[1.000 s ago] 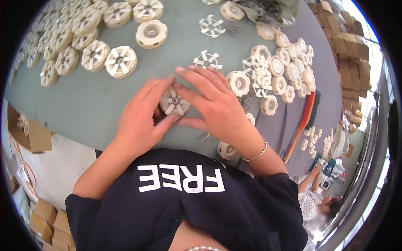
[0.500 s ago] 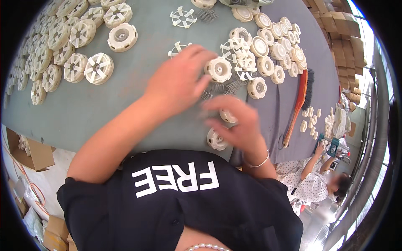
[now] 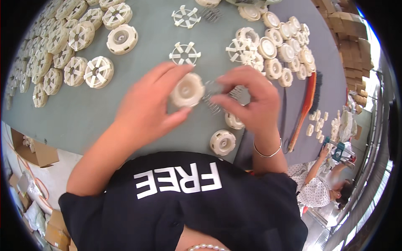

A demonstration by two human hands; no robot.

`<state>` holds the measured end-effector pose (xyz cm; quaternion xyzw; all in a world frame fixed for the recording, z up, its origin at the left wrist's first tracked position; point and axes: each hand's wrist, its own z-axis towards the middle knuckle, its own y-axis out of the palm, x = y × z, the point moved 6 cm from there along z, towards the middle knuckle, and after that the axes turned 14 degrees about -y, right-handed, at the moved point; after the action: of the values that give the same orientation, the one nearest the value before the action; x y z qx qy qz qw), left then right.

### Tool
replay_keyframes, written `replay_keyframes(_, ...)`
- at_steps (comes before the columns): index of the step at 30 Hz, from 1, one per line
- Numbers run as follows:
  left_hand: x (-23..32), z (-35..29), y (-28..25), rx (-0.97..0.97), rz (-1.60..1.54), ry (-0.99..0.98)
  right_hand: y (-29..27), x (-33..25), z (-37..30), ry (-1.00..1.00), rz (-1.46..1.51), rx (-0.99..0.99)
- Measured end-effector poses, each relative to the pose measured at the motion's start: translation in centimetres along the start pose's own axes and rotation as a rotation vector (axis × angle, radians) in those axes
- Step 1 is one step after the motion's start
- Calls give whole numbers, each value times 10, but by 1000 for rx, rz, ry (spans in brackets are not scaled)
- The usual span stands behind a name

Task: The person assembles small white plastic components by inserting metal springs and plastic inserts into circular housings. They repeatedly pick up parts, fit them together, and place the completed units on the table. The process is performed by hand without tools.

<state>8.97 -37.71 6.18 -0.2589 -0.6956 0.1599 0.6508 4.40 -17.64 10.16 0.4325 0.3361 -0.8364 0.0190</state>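
Observation:
My left hand grips the edge of a round cream plastic housing, its hollow side facing up. Just right of it, my right hand pinches a grey coil spring between thumb and fingers, blurred by motion. More loose springs lie on the table beneath, partly covered by the right hand. Two more round housings sit by that hand: one partly under its wrist, another near the table's front edge. Beyond my left hand lies a white spoked ring.
Many spoked round assemblies crowd the table's left. Cream housings cluster at the right, beside a red-handled brush. Another spoked ring lies at the back. A co-worker handles a green tool at far right.
My left hand has brought the housing left and nearer to me. My right hand has moved up from the front housings to the springs and now pinches one.

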Motion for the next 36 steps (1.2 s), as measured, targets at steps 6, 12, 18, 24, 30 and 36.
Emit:
replay_keyframes(6, -37, -39, 0, -12, -201, -248, 83, -6, 3, -233, -82, -304)
replay_keyframes(12, -44, -47, 1, 83, -263, -191, 51, 8, 47, -196, -265, -266)
replay_keyframes(18, -45, -48, 1, -5, -310, -259, 57, 48, 54, -131, -270, -313)
replay_keyframes(24, -47, -50, 1, 94, -256, -137, 52, 59, 44, 519, 34, -606)
replay_keyframes(30, -49, -53, -1, -14, -438, -284, 29, 45, 59, 194, -463, -460)
replay_keyframes(36, -40, -60, -2, -15, -448, -297, 39, 34, 50, 100, -229, -455)
